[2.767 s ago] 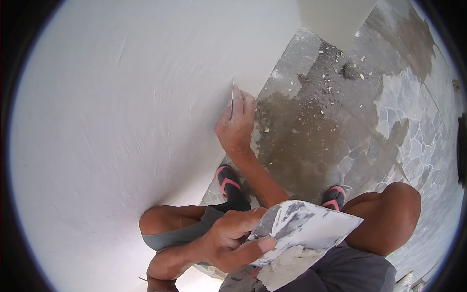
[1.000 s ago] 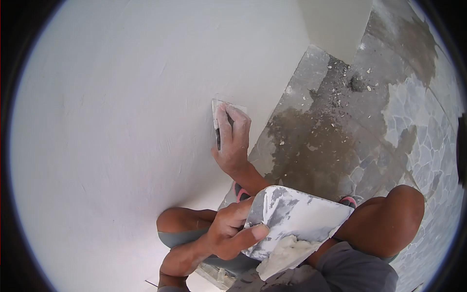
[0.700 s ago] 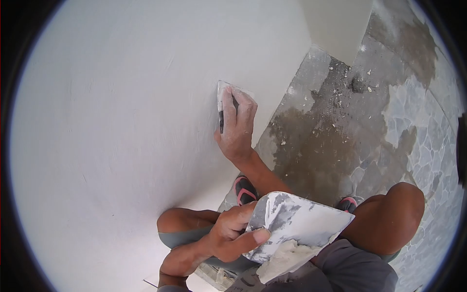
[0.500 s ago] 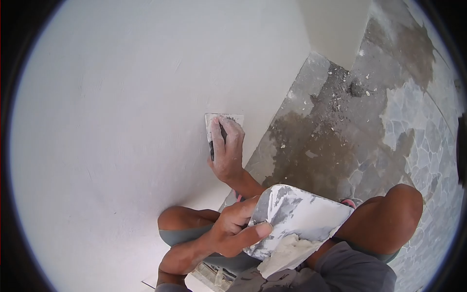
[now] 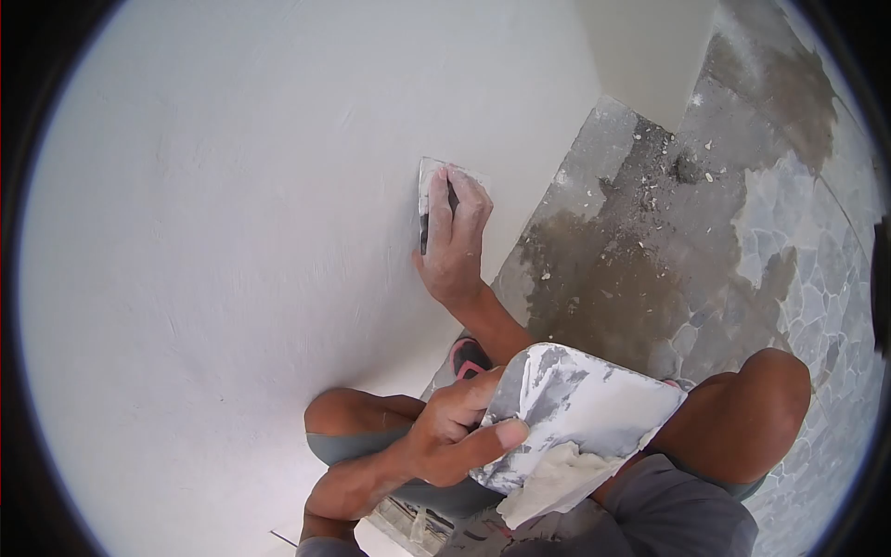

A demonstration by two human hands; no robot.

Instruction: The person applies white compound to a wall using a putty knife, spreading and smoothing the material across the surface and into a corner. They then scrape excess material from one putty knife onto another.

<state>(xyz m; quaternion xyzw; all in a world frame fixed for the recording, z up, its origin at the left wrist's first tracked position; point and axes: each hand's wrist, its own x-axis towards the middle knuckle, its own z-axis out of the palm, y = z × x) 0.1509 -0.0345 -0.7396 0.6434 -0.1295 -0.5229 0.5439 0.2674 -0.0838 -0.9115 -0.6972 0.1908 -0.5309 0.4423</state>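
From the head camera, looking down, a person squats beside a pale wall (image 5: 232, 186) that fills the left side. The right hand (image 5: 455, 251) is at the wall, its grip clamped on a flat scraper (image 5: 427, 176) whose far edge lies along the surface. Smooth wall opens wide to the left of the scraper and beyond it; on the right, a narrower strip runs to the slanting seam where wall meets floor (image 5: 705, 223). That floor is grey, with a damp brown patch and white crumbs. At the far end, a second wall face (image 5: 650, 56) closes the corner.

Nearer, the left hand (image 5: 450, 436) has its grip clamped on a broad plate (image 5: 603, 408), thumb on top. A lump of white paste (image 5: 557, 478) sits at the plate's near edge, partly overhanging it. The plate is between the bent knees, its right corner just beside the right knee (image 5: 761, 408).

Compared with half a second ago, the right hand and scraper are farther along the wall, and a pink-strapped sandal (image 5: 471, 357) shows more fully. The plate is only slightly shifted rightward.
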